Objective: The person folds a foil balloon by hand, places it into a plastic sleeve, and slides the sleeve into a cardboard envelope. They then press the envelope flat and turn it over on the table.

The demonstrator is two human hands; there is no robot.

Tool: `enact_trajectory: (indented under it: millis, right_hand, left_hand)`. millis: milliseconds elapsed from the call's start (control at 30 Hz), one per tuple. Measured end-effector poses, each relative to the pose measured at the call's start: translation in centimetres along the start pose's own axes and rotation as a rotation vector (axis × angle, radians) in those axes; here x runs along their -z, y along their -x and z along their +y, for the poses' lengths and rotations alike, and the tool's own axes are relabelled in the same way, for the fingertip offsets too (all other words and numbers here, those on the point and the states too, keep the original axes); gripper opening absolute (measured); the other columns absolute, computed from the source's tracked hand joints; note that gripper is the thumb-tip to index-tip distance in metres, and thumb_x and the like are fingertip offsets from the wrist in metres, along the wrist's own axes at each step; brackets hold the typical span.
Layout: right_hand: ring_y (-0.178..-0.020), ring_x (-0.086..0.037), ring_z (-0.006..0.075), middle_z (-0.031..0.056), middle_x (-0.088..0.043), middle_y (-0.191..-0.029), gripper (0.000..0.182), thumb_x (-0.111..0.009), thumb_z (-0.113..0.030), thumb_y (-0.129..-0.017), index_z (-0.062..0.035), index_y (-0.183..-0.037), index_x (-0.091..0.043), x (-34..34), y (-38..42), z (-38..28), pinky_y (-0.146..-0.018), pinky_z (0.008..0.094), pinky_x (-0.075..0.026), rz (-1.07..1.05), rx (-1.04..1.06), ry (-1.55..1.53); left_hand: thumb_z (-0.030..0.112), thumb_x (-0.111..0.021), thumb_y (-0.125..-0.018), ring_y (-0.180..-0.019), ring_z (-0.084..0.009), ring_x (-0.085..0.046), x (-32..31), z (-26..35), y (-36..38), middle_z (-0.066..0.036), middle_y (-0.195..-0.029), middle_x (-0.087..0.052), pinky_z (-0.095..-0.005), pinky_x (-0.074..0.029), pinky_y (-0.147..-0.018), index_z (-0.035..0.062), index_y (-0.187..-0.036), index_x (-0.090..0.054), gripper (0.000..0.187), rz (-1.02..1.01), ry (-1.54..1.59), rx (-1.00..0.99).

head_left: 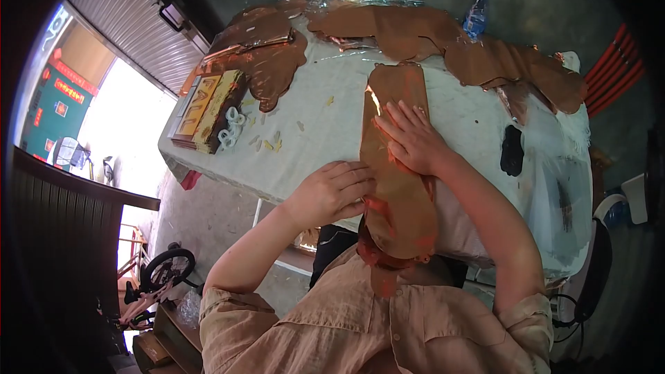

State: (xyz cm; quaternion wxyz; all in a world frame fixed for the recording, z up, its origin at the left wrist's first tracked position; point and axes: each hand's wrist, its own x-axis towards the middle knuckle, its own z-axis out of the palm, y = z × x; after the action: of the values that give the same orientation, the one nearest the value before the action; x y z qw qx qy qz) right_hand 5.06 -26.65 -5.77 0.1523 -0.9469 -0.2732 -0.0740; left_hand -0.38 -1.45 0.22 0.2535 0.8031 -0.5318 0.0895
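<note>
A long copper-coloured sheet lies on the white-covered table and hangs over its near edge toward me. My right hand presses flat on the sheet's middle, fingers spread. My left hand rests on the sheet's left edge with its fingers curled over it. The lower end of the sheet bends down against my shirt.
More copper sheets lie along the far and left sides of the table. A stack of framed pieces and small white rings sit at the left. A water bottle stands at the back. A black object lies on the right.
</note>
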Motion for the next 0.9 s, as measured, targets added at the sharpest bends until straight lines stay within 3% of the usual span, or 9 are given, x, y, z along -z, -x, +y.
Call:
enact_trajectory:
  millis: [167,333,533,900]
  right_hand:
    - [-0.142,-0.020,0.0368,0.0160,-0.026,-0.153,0.052,-0.040,-0.029,-0.094,-0.0195,-0.145,-0.037,0.2,0.0,-0.2,-0.116,0.0518,-0.013,-0.016,-0.001,0.022]
    - [-0.142,-0.020,0.0369,0.0157,-0.026,-0.153,0.053,-0.041,-0.026,-0.094,-0.0199,-0.146,-0.036,0.1,0.1,-0.2,-0.115,0.0518,-0.014,-0.016,-0.003,0.049]
    - [-0.141,-0.022,0.0382,0.0170,-0.028,-0.152,0.053,-0.043,-0.027,-0.093,-0.0193,-0.145,-0.037,-0.1,0.1,0.1,-0.115,0.0528,-0.015,0.020,0.032,0.050]
    - [-0.140,-0.024,0.0400,0.0190,-0.029,-0.151,0.054,-0.046,-0.030,-0.092,-0.0162,-0.143,-0.040,-0.4,0.5,0.0,-0.116,0.0492,-0.015,0.070,0.086,0.013]
  left_hand:
    - [0.013,-0.069,-0.072,-0.099,-0.0252,-0.061,0.0,-0.2,0.2,-0.007,-0.107,-0.063,-0.0364,-0.051,-0.086,0.0060,-0.098,-0.066,0.027,-0.008,-0.069,-0.134]
    - [0.009,-0.065,-0.065,-0.093,-0.0245,-0.061,-0.3,0.8,0.7,-0.006,-0.104,-0.063,-0.0359,-0.051,-0.080,0.0061,-0.097,-0.066,0.032,-0.058,-0.002,-0.050]
    - [0.010,-0.068,-0.063,-0.099,-0.0250,-0.059,0.3,2.1,1.1,-0.007,-0.111,-0.063,-0.0374,-0.049,-0.084,0.0062,-0.104,-0.066,0.041,-0.084,0.092,0.101]
    - [0.009,-0.072,-0.071,-0.096,-0.0260,-0.061,-0.5,2.8,2.5,-0.007,-0.109,-0.065,-0.0361,-0.050,-0.084,0.0053,-0.103,-0.066,0.032,-0.003,0.095,0.107]
